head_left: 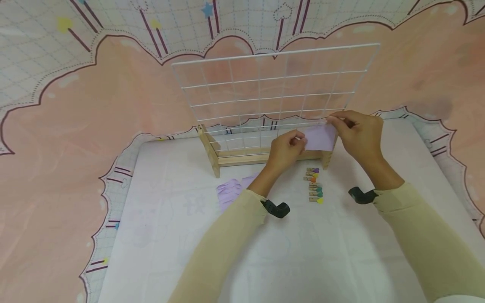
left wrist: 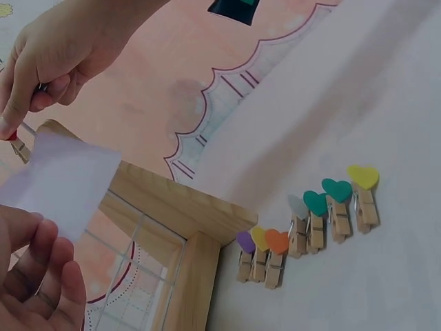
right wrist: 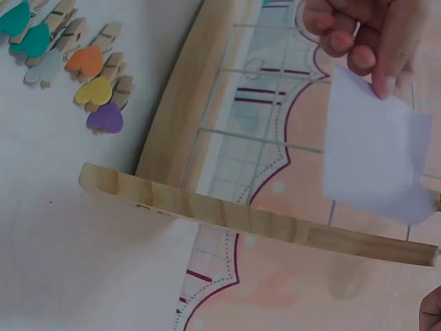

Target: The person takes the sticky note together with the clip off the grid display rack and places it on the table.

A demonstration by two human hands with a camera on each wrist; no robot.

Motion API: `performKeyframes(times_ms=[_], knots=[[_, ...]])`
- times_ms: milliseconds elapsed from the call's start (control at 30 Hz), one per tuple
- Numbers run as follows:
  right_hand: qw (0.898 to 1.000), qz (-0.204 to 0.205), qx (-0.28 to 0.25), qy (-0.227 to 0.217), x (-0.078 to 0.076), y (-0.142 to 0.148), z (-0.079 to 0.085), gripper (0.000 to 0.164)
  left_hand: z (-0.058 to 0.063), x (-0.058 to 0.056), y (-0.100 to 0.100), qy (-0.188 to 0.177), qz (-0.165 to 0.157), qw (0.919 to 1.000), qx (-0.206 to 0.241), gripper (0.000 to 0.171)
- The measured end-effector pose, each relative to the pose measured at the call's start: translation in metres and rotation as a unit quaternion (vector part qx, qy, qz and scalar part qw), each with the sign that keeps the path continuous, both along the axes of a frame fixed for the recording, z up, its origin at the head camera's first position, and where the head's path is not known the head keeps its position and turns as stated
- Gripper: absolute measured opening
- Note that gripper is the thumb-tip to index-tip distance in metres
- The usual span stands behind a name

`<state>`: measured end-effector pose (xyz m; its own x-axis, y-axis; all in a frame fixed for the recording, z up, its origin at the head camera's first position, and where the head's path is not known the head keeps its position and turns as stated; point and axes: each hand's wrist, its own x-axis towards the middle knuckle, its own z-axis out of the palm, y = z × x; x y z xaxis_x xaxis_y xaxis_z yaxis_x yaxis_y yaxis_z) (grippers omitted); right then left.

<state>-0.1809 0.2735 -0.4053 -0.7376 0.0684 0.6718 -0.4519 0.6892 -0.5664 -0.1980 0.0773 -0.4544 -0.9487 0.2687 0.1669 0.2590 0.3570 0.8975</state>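
Observation:
A small sheet of pale purple paper [head_left: 320, 138] lies against the lower right of a white wire grid [head_left: 282, 99]. My left hand [head_left: 285, 150] pinches the sheet at its left edge between thumb and fingers. At the sheet's upper right corner, my right hand [head_left: 359, 134] pinches a small wooden clothespin [left wrist: 21, 149] with a red top, over the grid's wire. Most of that clothespin is hidden by the fingers. The grid stands upright in a wooden base [head_left: 242, 159], whose right end piece [right wrist: 255, 219] is just below the paper.
On the white table [head_left: 310, 252], several wooden clothespins with coloured hearts [left wrist: 313, 207] lie in a row in front of the base. More purple paper [head_left: 228, 192] lies to the left, partly behind my left forearm. A patterned peach cloth [head_left: 125, 92] hangs behind.

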Motion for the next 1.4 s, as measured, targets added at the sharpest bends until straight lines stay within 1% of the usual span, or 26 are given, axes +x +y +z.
performKeyframes(times_ms=[233, 300, 467, 600, 667, 767, 900, 1000, 1167, 1300, 1400], knots=[[1.0, 0.001, 0.009, -0.007, 0.005, -0.002, 0.002, 0.015, -0.004, 0.006, -0.016, 0.012, -0.006, 0.9999, 0.003, 0.013], [1.0, 0.005, 0.01, -0.009, 0.007, -0.003, 0.002, 0.016, -0.003, 0.007, -0.021, 0.015, -0.005, 0.9999, 0.002, 0.014], [1.0, 0.017, 0.015, -0.013, 0.01, -0.003, 0.0, 0.017, 0.001, 0.011, -0.035, 0.009, 0.003, 1.0, 0.0, 0.016], [0.999, 0.022, 0.019, -0.036, 0.015, -0.001, -0.004, 0.019, 0.002, 0.015, -0.047, 0.001, 0.01, 0.9999, 0.0, 0.017], [0.998, 0.027, 0.017, -0.053, 0.018, -0.001, -0.006, 0.019, 0.002, 0.017, -0.052, -0.007, 0.011, 0.9999, 0.009, 0.017], [0.996, 0.037, 0.014, -0.074, 0.023, 0.001, -0.009, 0.019, 0.003, 0.021, -0.06, -0.02, 0.005, 0.9994, 0.027, 0.016], [0.994, 0.05, 0.002, -0.099, 0.03, 0.004, -0.014, 0.02, 0.005, 0.025, -0.07, -0.028, -0.006, 0.9987, 0.042, 0.016], [0.989, 0.057, -0.028, -0.135, 0.035, 0.006, -0.016, 0.019, 0.006, 0.029, -0.077, -0.028, -0.008, 0.9988, 0.04, 0.015], [0.972, 0.073, -0.09, -0.205, 0.043, 0.009, -0.019, 0.019, 0.006, 0.034, -0.09, -0.034, -0.001, 0.9987, 0.037, 0.015], [0.962, 0.087, -0.114, -0.233, 0.047, 0.01, -0.019, 0.02, 0.005, 0.037, -0.1, -0.04, 0.011, 0.9981, 0.044, 0.016], [0.956, 0.096, -0.125, -0.247, 0.052, 0.009, -0.019, 0.021, 0.004, 0.039, -0.107, -0.04, 0.024, 0.9977, 0.049, 0.015]])
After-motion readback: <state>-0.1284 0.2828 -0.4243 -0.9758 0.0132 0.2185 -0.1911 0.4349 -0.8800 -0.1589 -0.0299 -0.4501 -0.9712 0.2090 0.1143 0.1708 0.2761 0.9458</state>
